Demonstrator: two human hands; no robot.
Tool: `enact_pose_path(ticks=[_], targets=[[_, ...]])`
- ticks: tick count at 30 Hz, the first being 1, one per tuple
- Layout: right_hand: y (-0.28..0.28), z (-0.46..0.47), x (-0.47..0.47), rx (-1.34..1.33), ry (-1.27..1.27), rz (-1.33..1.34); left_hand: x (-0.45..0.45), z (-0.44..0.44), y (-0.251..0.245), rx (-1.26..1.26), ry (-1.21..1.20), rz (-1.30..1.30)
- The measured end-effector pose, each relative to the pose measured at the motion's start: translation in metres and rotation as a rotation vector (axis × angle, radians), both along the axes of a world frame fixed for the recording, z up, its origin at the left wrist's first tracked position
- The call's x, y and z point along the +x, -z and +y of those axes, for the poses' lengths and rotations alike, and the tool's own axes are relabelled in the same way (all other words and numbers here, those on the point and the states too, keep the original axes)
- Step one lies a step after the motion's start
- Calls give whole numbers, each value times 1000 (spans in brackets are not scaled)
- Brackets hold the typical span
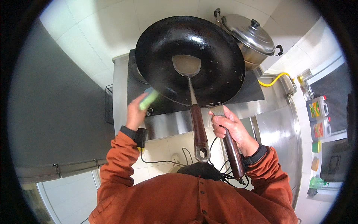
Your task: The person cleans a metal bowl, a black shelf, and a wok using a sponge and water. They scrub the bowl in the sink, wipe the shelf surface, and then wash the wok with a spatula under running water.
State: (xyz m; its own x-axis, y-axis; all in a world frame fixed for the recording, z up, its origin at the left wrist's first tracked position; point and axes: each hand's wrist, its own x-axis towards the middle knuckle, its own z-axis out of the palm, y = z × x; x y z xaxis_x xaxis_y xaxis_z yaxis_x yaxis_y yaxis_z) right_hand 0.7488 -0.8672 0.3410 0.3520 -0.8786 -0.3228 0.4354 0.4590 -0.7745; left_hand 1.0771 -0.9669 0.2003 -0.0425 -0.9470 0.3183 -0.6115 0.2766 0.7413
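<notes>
A black wok point(162, 39) is in front of me, over a black glass cooktop point(134, 96). My right hand point(235, 126) grips the wok's dark reddish-brown handle just below its metal neck. A metal wok spatula point(186, 65) rests with its blade inside the wok; its brown handle crosses the near rim and points toward me. Small pale specks dot the right side of the wok's inner surface. My left hand point(136, 110), blurred, holds a green and blue sponge point(149, 99) close to the wok's lower left rim. The fingertips are partly hidden behind the sponge.
A lidded steel pot point(249, 36) stands behind the wok at right. A yellow hose point(275, 79) curves by the steel counter point(279, 128). Plastic jugs point(317, 107) line the window side. Black cables point(223, 173) hang near my body. A large grey panel point(61, 106) borders the left.
</notes>
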Motion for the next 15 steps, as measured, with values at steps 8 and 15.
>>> enact_pose_path(ticks=[8,15], targets=[[-3,4,-13,58,37,-21,32,-5,-4,-9,-140,-234],[-9,26,-29,58,73,-16,2,3,-7,-47,113,-369]])
